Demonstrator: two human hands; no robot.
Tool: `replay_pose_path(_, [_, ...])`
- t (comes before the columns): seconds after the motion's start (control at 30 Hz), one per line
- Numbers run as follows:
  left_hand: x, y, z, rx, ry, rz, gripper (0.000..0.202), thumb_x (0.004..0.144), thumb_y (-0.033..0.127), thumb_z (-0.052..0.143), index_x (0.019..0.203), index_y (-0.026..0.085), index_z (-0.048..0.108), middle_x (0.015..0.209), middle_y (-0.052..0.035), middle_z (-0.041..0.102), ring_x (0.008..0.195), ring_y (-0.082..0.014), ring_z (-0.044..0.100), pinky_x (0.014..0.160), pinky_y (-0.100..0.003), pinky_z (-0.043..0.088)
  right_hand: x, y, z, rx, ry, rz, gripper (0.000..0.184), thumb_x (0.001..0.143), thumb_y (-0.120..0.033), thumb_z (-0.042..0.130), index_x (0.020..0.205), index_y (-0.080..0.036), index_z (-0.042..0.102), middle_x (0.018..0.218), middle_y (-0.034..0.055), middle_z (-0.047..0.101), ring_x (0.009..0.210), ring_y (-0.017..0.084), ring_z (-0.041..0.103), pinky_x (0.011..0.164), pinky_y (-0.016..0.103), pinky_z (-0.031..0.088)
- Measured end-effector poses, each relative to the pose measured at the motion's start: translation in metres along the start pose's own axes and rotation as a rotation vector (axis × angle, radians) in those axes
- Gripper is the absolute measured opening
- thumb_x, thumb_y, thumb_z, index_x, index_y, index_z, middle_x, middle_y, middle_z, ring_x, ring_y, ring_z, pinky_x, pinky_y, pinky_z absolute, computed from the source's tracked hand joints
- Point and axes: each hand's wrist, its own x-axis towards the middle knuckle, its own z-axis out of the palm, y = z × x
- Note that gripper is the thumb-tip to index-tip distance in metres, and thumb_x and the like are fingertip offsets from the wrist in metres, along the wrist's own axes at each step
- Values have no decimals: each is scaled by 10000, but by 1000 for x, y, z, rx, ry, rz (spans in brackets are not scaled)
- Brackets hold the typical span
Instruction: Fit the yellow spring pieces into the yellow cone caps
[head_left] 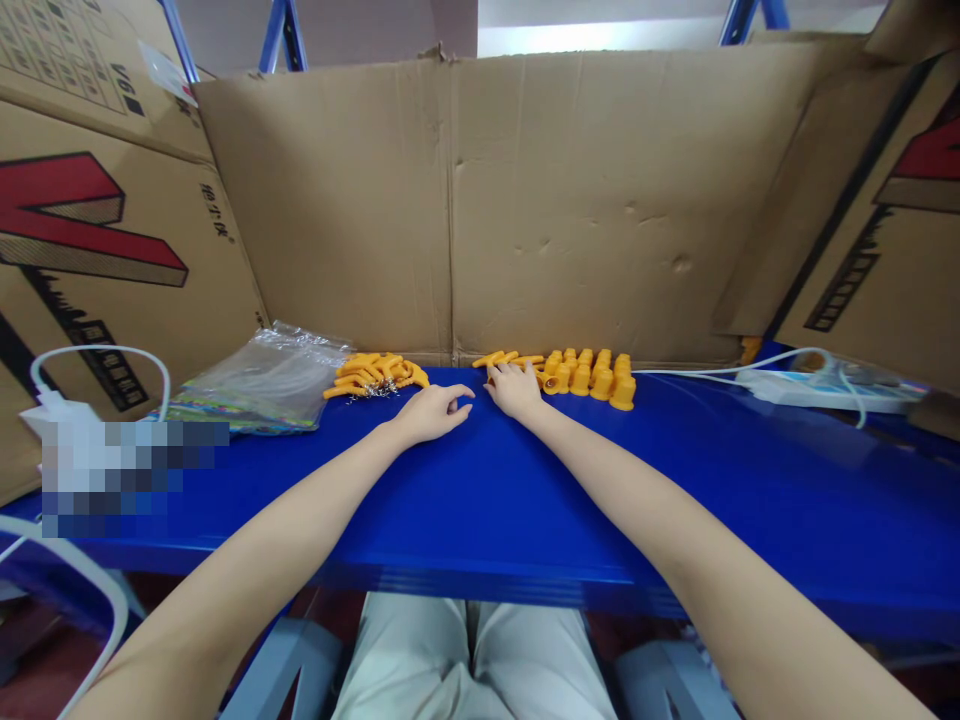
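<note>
While both hands rest far out on the blue table (675, 480), the right hand (514, 388) is the one closer to the small orange sticks (504, 357). They lie just past its fingertips, touching or almost touching, with their long sides going left to right. Its fingers bend down over them, and they are too small to show if they pinch one. The left hand (435, 410) lies loosely curled close beside it, with nothing seen in it. A heap of orange pieces (375, 374) sits a little beyond it, to the left. Orange cones (596, 375) stand in rows just right of the right hand. Some sticks hide behind the fingers.
</note>
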Motion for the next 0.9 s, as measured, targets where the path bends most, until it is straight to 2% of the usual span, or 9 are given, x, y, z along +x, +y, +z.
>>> replay_pose_path(0.2, [1, 0, 0, 4, -11, -12, 323, 837, 294, 507, 1089, 166, 662, 644, 8, 633, 556, -116, 532, 585, -234, 378, 2, -1, 2, 8, -28, 52, 429, 906, -256, 381, 1261, -77, 543, 1257, 240, 589, 1197, 351, 511, 1071, 562, 189])
replay_pose_path(0.33, [1, 0, 1, -4, -14, -14, 334, 840, 306, 499, 1091, 160, 665, 647, 5, 632, 552, -114, 525, 589, -234, 374, 2, 0, 3, 29, -39, 78, 435, 915, -272, 376, 1278, -88, 531, 1289, 227, 571, 1232, 343, 482, 1074, 566, 193])
replay_pose_path(0.57, [1, -1, 1, -13, -19, -15, 317, 829, 298, 506, 1071, 181, 676, 656, 6, 641, 556, -115, 524, 576, -234, 371, -2, 2, -1, 20, 0, 38, 408, 936, -342, 411, 1224, -92, 555, 1278, 222, 575, 1220, 343, 489, 1069, 575, 192])
replay_pose_path(0.7, [1, -1, 1, -26, -19, -8, 313, 831, 295, 506, 1067, 175, 674, 644, 9, 637, 553, -113, 527, 574, -235, 374, -4, 9, -14, -14, 55, -27, 381, 950, -342, 395, 1185, -104, 576, 1277, 203, 575, 1204, 321, 501, 1068, 547, 203])
replay_pose_path(0.9, [0, -1, 1, -38, -7, -1, 297, 830, 301, 516, 1050, 178, 672, 632, 12, 637, 566, -117, 548, 569, -234, 376, -9, 34, -53, -38, 120, 42, 315, 928, -235, 381, 1120, -106, 595, 1177, 184, 621, 1062, 281, 580, 909, 385, 368])
